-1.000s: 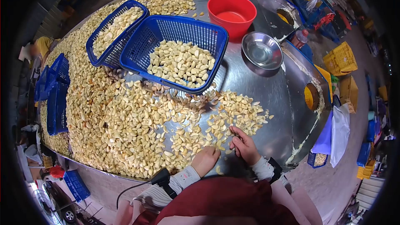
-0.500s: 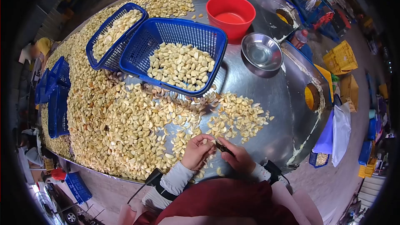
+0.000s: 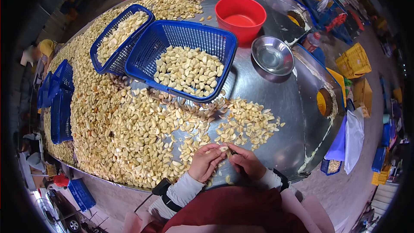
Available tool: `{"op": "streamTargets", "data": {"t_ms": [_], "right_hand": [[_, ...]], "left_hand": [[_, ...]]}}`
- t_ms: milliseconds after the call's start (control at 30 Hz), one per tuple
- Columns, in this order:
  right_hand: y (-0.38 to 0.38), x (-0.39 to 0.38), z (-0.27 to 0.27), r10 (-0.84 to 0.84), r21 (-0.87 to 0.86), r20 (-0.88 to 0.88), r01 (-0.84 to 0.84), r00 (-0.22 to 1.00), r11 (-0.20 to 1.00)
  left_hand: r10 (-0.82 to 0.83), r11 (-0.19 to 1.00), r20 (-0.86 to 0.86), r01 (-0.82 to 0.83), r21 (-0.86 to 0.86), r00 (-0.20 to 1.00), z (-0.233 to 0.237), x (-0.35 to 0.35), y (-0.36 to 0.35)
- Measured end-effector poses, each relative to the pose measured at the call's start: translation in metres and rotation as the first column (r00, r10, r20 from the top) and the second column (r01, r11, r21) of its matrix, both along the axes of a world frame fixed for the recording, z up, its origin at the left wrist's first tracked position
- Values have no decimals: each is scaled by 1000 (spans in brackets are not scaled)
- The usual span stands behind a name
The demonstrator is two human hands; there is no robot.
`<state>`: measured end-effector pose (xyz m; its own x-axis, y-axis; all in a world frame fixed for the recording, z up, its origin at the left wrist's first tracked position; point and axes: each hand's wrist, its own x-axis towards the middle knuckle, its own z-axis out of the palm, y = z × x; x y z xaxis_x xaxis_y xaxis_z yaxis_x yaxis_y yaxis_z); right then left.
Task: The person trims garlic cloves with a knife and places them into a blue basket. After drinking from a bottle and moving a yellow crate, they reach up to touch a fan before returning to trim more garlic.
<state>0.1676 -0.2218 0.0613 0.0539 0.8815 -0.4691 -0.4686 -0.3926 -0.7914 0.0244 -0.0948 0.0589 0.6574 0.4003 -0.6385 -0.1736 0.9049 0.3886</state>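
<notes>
A metal table (image 3: 276, 92) is bearing a broad heap of pale cloves (image 3: 133, 146). A large blue basket (image 3: 148, 51) is holding more cloves; a second blue basket (image 3: 118, 58), just beside it, is brimming. A red dipper (image 3: 235, 30) and a steel bowl (image 3: 272, 57) are standing to the right. The left hand (image 3: 205, 164) is pinching a single clove (image 3: 224, 149) over the table's near edge; the right hand (image 3: 249, 165) is meeting it, fingers curling round a small, mostly hidden tool (image 3: 230, 152).

Smooth cloves (image 3: 142, 125), glossy metal table (image 3: 276, 99)
</notes>
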Motion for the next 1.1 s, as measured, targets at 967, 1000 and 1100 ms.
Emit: {"op": "streamTargets", "data": {"t_ms": [967,1000,1100], "right_hand": [[7,72,-30,466,-452,873,120,-144,884],[5,87,-35,485,-458,856,175,-178,872],[-11,101,-34,392,-349,909,252,-145,903]], "left_hand": [[-197,-663,-288,89,744,937,26,91,65],[-192,-690,-449,205,694,873,-18,78,66],[391,-600,-592,683,417,705,-44,66,60]]}}
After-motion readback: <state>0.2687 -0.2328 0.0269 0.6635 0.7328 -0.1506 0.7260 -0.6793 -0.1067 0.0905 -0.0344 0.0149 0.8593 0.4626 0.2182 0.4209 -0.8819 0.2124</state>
